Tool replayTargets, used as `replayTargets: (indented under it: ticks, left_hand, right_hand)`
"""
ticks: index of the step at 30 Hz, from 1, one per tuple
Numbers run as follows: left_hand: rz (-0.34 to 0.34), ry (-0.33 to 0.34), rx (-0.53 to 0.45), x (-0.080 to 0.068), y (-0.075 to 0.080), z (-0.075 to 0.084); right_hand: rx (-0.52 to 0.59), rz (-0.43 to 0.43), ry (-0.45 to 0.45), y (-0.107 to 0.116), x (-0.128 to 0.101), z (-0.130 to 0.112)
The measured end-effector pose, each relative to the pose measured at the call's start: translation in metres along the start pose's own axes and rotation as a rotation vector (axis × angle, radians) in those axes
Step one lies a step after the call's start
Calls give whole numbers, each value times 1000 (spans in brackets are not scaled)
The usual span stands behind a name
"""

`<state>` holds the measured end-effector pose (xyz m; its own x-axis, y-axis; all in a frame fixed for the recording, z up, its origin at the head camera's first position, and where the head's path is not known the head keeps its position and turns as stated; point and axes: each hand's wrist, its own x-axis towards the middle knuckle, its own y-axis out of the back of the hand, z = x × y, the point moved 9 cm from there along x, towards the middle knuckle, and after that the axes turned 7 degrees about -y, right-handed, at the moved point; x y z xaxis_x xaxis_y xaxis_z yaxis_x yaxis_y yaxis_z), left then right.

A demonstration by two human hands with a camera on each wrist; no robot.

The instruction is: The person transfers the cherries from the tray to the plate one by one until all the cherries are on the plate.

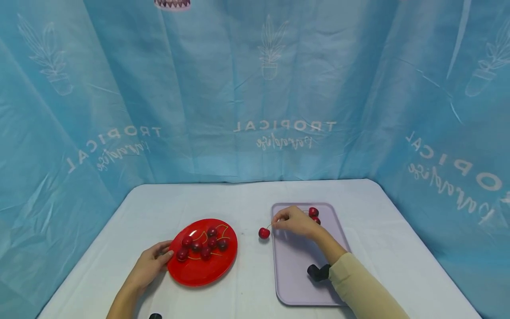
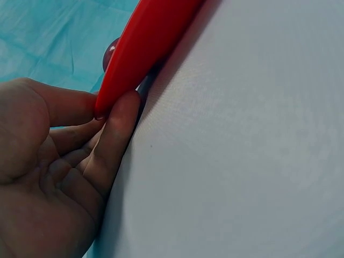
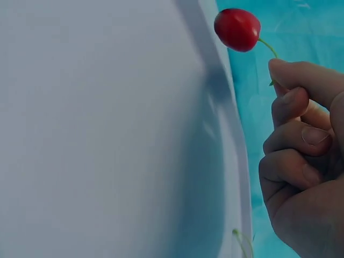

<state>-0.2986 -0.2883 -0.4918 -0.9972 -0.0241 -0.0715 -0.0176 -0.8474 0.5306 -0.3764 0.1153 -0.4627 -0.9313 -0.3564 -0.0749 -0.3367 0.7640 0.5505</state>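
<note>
Right hand (image 1: 296, 221) pinches a cherry (image 1: 264, 233) by its stem, holding it between the lavender tray (image 1: 292, 283) and the red plate (image 1: 207, 272); left hand (image 1: 149, 266), fingers relaxed, steadies the plate's near-left rim. Seemingly partway: about seven cherries lie on the plate, two cherries (image 1: 314, 215) remain at the tray's far end. White tabletop (image 1: 255, 197) between plate and tray offers room
</note>
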Motion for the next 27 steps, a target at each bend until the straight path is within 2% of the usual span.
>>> replayTargets:
  ticks: [11,17,27]
  left_hand:
    - [-2,27,-14,-3,-1,-1]
    - [0,20,-11,-1,-2,-5]
    - [4,12,-21,0,-1,-5]
  right_hand:
    - [80,9,2,-10,4,-14]
    - [84,36,22,-15,4,-21]
    - [78,19,60,-27,8,-29]
